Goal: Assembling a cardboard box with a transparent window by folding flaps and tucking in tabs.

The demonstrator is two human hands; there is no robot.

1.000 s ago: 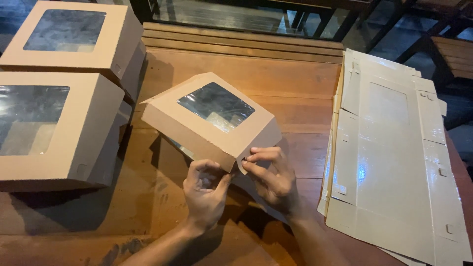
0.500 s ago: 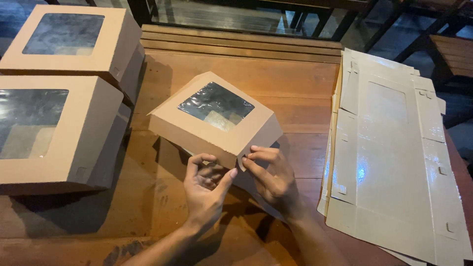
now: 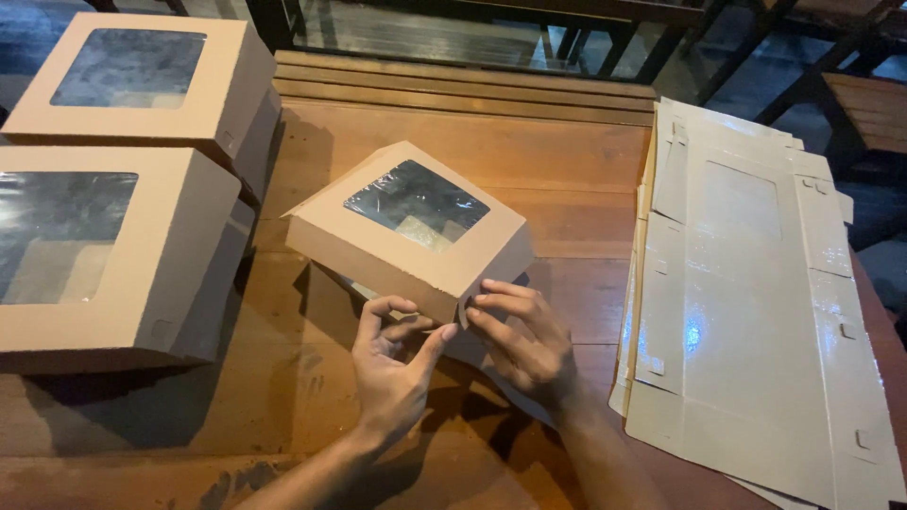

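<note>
A small brown cardboard box with a clear window in its lid is seen near the middle of the wooden table, tilted so that its near corner is raised toward the hands. That near corner is worked by both hands at once. The left hand is held below the corner with its fingers curled and its thumb stretched up against the box's lower edge, where a flap appears to be pinched. The right hand is laid against the corner from the right side, its fingertips pressed together on the cardboard edge. Along the left edge of the table, two finished boxes of the same kind are set: the nearer box and, just behind and touching it, the farther box at the far left corner. Along the right edge, well apart from the hands, a stack of flat unfolded cardboard sheets is spread, its glossy pale side turned up.
</note>
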